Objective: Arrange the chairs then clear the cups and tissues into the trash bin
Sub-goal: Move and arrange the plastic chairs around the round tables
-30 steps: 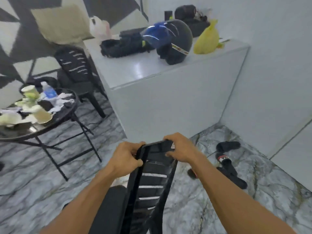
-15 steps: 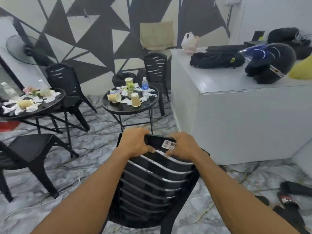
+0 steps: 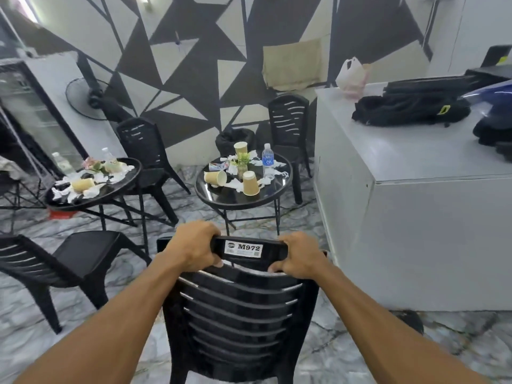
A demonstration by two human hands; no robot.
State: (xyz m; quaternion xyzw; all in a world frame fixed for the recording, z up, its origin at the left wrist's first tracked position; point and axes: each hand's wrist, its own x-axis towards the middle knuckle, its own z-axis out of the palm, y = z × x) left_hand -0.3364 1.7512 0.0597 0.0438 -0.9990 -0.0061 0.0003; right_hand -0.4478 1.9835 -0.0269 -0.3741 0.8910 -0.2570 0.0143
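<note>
**Chair Held by Its Top Rail; Cups and Tissues Not Yet Cleared**

The chair-arranging step is judged to be in hand. A black chair (image 3: 235,314) is gripped at the top rail of its backrest, just in front of the person, with its slatted back turned toward the camera. The left hand (image 3: 198,245) is wrapped over the rail's left end and the right hand (image 3: 300,259) over its right end. The two are set apart, with a white label showing between them. Both forearms are stretched forward and slightly inward, and the fingers are curled under the rail.

The round glass table (image 3: 219,196) is seen just beyond the chair, and the white counter (image 3: 415,217) stands to the right. Paper cups (image 3: 250,183), crumpled tissues (image 3: 235,185) and a water bottle (image 3: 267,159) are scattered across the tabletop. A second littered table (image 3: 116,184) is placed to the left. What appears to be a black-lined bin (image 3: 235,137) is tucked against the wall behind the near table.

For the next move, the chair would probably need to be walked or slid forward and squared up to the table's near edge. The table's legs and the counter corner should be kept clear. Whether the chair's feet are on the floor cannot be told.
</note>
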